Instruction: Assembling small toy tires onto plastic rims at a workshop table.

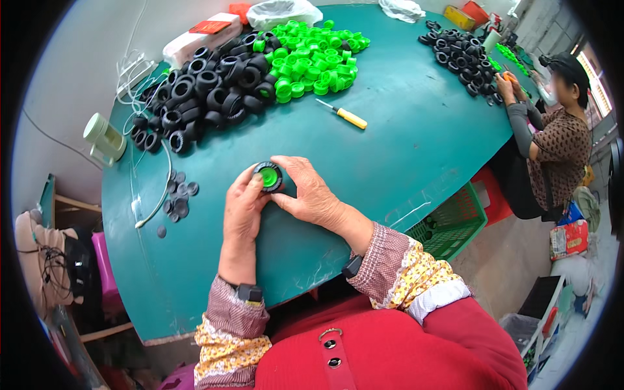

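Over the near part of the green table, a small toy wheel (269, 177) with a black tyre and a bright green hub is held up between both hands. My left hand (242, 205) grips it from the left, with the thumb lying by the hub. From the right, my right hand (313, 195) is curved around the tyre, its index finger and thumb at the upper and lower edge. Beyond the hands lie a heap of loose black tyres (214, 91) and, beside it, a pile of green hubs (315, 62). A yellow-handled screwdriver (351, 117) rests right of these piles.
Small black discs (181, 207) lie left of my hands near a pale cord (161, 195). A lidded cup (104, 138) stands at the left edge. Across at the right, a person (559, 130) works by another tyre heap (463, 60). A green crate (455, 224) sits below the table edge.
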Motion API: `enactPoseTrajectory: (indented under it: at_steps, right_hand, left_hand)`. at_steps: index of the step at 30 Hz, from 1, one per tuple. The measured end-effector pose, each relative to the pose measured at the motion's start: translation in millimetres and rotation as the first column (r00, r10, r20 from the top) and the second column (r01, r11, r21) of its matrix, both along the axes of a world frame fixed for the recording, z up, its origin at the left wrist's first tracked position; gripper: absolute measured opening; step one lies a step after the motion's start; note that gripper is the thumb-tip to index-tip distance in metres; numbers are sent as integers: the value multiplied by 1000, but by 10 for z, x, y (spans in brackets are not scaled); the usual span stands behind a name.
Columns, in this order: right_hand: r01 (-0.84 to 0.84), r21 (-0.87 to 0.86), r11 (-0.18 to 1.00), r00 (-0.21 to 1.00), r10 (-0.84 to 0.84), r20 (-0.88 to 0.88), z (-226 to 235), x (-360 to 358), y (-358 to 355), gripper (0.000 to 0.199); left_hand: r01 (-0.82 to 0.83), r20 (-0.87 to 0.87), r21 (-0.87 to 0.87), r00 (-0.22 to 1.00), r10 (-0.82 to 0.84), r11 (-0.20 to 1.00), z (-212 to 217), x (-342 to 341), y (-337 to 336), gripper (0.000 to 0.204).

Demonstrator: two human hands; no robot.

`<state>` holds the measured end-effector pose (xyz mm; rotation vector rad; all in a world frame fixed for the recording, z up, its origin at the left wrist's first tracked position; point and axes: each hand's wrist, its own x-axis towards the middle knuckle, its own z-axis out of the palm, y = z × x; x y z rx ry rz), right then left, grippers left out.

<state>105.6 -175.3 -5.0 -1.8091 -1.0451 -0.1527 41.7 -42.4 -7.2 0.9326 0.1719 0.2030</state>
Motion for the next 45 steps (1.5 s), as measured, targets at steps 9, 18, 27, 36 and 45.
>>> enactPoseTrajectory:
  at_steps: [9, 18, 27, 36, 45]
  right_hand:
    - [505, -305, 808, 852, -408, 329, -37, 1358, -437, 32]
    - [351, -463, 813, 934, -275, 227, -126, 743, -66, 19]
    - [-194, 185, 963, 610, 266, -746, 264, 3, 221, 31]
    - [-291, 137, 947, 526, 278, -803, 181, -55, 199, 41]
    - [-302, 71, 951, 572, 241, -784, 179, -6, 197, 37]
  left_hand:
    - [-88, -77, -37, 993, 85, 995, 208, -83, 184, 29]
    - [-253, -168, 176, 945, 282, 951, 166, -50, 172, 31]
    - [-195, -127, 87, 970, 205, 977, 37, -47, 257, 20]
    - [-211, -135, 82, 966, 221, 974, 61, -46, 221, 23]
    - [-237, -147, 221, 951, 272, 946, 86, -14, 149, 23]
